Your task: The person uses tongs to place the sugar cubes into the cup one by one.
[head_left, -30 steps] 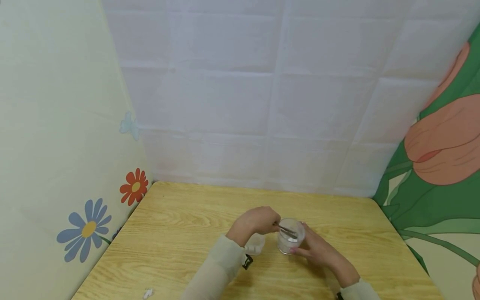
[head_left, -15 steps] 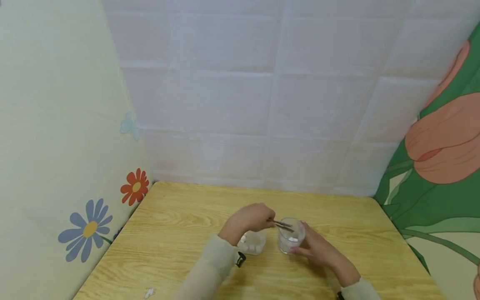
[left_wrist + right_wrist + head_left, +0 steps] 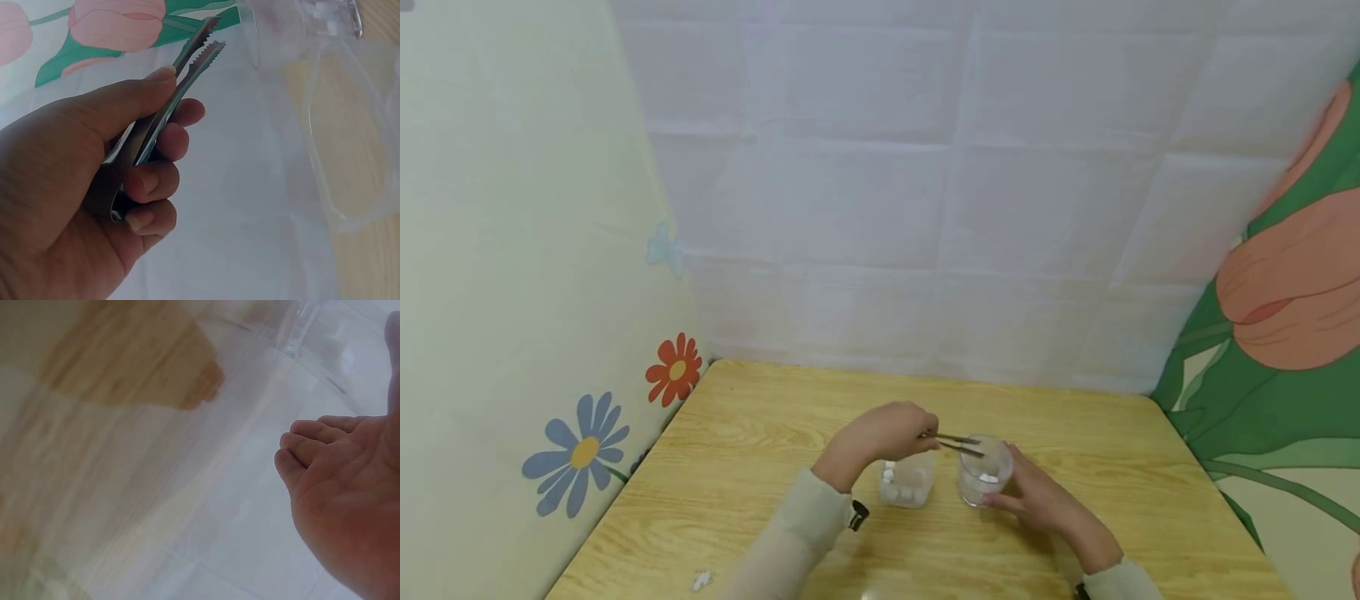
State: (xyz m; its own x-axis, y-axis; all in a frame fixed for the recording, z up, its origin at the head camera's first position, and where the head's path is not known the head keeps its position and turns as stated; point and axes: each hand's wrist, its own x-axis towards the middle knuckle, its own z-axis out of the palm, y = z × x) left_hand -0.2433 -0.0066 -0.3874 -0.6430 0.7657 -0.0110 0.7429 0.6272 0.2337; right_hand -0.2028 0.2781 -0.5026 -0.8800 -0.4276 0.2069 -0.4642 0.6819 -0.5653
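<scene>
In the head view, my left hand (image 3: 880, 435) holds small metal tongs (image 3: 201, 64) with serrated tips. The left wrist view shows those tips a little apart, nothing between them. They point over the rim of a clear cup (image 3: 972, 492), which has some white pieces in it. My right hand (image 3: 1041, 500) grips that cup from its right side, thumb in front; its other fingers are mostly hidden behind the cup. Under my left hand stands a clear plastic box (image 3: 917, 477) with several small white cubes (image 3: 889, 472) inside.
A small white scrap (image 3: 702, 580) lies near the front left of the wooden table (image 3: 760, 467). A pale cloth wall (image 3: 850, 208) rises behind the table, with flower-printed cloths at both sides.
My left hand has drawn back to the left with the tongs, whose tips have risen from inside the cup and spread apart. More of the box shows. The right hand stays on the cup.
</scene>
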